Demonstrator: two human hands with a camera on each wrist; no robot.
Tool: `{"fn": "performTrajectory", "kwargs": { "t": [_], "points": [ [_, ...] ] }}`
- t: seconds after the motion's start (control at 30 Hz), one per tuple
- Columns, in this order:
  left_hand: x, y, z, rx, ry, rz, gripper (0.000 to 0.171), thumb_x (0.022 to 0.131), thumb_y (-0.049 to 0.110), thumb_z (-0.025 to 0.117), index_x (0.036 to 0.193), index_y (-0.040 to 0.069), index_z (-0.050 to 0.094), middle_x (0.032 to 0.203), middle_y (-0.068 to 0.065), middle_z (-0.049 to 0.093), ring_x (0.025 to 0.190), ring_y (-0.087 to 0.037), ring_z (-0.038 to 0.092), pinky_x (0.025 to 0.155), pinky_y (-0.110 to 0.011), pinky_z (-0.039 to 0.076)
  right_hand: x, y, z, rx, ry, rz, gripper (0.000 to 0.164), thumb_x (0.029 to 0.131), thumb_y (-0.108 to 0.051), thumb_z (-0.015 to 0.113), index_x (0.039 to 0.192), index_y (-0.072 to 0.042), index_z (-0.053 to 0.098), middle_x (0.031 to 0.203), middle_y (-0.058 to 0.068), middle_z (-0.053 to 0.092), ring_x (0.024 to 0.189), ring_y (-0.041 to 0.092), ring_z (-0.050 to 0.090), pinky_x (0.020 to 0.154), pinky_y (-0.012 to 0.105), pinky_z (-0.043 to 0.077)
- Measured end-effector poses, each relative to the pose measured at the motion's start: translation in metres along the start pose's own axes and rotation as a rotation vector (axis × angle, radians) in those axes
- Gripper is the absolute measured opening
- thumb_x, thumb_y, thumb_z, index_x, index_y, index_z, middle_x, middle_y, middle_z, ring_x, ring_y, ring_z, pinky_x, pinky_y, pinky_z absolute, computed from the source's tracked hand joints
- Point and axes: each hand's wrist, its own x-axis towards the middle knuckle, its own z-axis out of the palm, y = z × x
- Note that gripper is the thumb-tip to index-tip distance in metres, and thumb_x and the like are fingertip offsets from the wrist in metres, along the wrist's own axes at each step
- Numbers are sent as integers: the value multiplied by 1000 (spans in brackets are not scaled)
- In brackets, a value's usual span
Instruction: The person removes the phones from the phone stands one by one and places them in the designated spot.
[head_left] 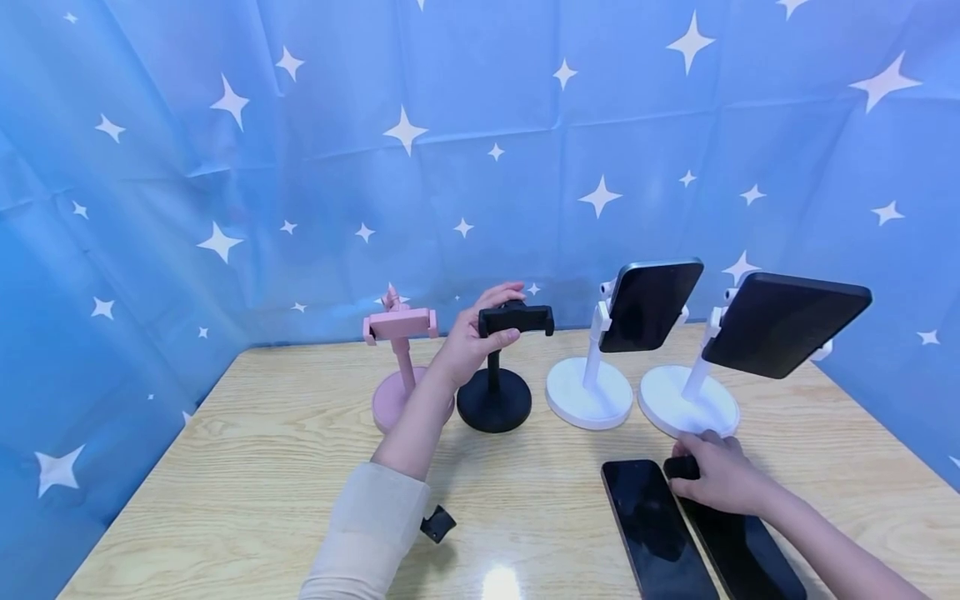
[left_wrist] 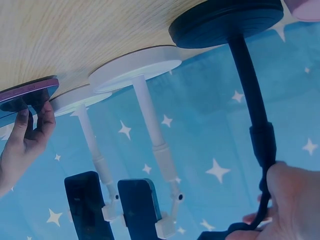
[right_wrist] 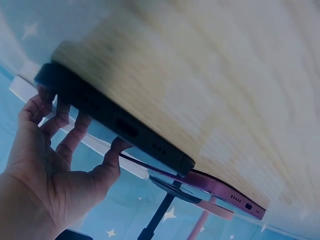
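My left hand (head_left: 472,329) grips the black phone stand (head_left: 495,402) at its clamp, thumb in front and fingers behind. No phone sits in that clamp. In the left wrist view, the fingers wrap round the top of the stand's black stem (left_wrist: 250,95). Down at the right, my right hand (head_left: 720,475) holds a black phone (head_left: 738,542) near its far end. From the right wrist view, thumb and fingers straddle the long sides of this phone (right_wrist: 107,112). Close on its left lies another dark phone (head_left: 652,525) with a reddish edge (right_wrist: 230,195).
A pink phone stand (head_left: 388,400) with an unfilled clamp is left of the black one. Two white stands carry devices on the right: a phone (head_left: 651,307) and a larger dark tablet-like device (head_left: 786,325). A blue star-patterned curtain (head_left: 480,100) hangs behind the wooden table (head_left: 262,450).
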Motion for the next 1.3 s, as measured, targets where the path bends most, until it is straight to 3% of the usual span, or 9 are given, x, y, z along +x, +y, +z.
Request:
{"fn": "performTrajectory", "kwargs": {
  "t": [0.47, 0.63, 0.83, 0.97, 1.1, 1.2, 1.3],
  "points": [
    [0, 1, 1, -30, 22, -14, 38, 86, -6, 54, 123, -7, 47, 141, -13, 37, 136, -11, 21, 109, -46, 18, 0, 0, -1, -9, -14, -10, 34, 66, -26, 75, 88, -8, 57, 86, 8, 53, 81, 27, 50, 74, 48, 35],
    [-1, 4, 5, -43, 68, -16, 38, 86, -5, 55, 123, -7, 49, 139, -15, 40, 135, -11, 24, 109, -44, 18, -1, 1, -2, -10, -22, -28, 33, 66, -25, 75, 88, -8, 57, 86, 7, 53, 79, 25, 49, 72, 44, 35],
    [-4, 8, 14, -64, 206, -96, 50, 86, 1, 59, 134, 3, 44, 143, -7, 37, 136, -12, 23, 107, -44, 25, 1, 2, -4, 1, -41, -33, 33, 68, -26, 75, 89, -8, 57, 87, 7, 54, 80, 24, 49, 73, 44, 34],
    [-10, 10, 21, -61, 312, -148, 62, 85, 5, 61, 141, 12, 35, 144, -4, 34, 136, -14, 23, 109, -43, 21, 1, 2, -5, 9, -43, -34, 33, 69, -27, 75, 89, -9, 57, 87, 7, 54, 80, 24, 48, 72, 44, 34],
    [-20, 9, 28, -70, 401, -186, 69, 84, 5, 63, 143, 14, 29, 146, -7, 31, 136, -18, 24, 110, -38, 19, 1, 1, -6, 15, -42, -31, 31, 70, -27, 74, 89, -8, 57, 86, 7, 54, 79, 23, 48, 72, 43, 34],
    [-28, 8, 33, -67, 481, -277, 73, 83, 6, 65, 145, 17, 26, 147, -6, 25, 134, -24, 26, 106, -41, 28, 0, -1, -7, 22, -29, 3, 29, 72, -26, 73, 89, -7, 58, 86, 8, 55, 79, 26, 49, 66, 43, 38],
    [-36, 8, 41, -57, 597, -439, 67, 84, 8, 64, 141, 15, 31, 145, -7, 25, 129, -26, 32, 101, -43, 36, -1, -4, -9, 37, 41, 16, 25, 73, -22, 72, 86, -6, 60, 84, 9, 57, 77, 29, 53, 60, 44, 43]
  ]
}}
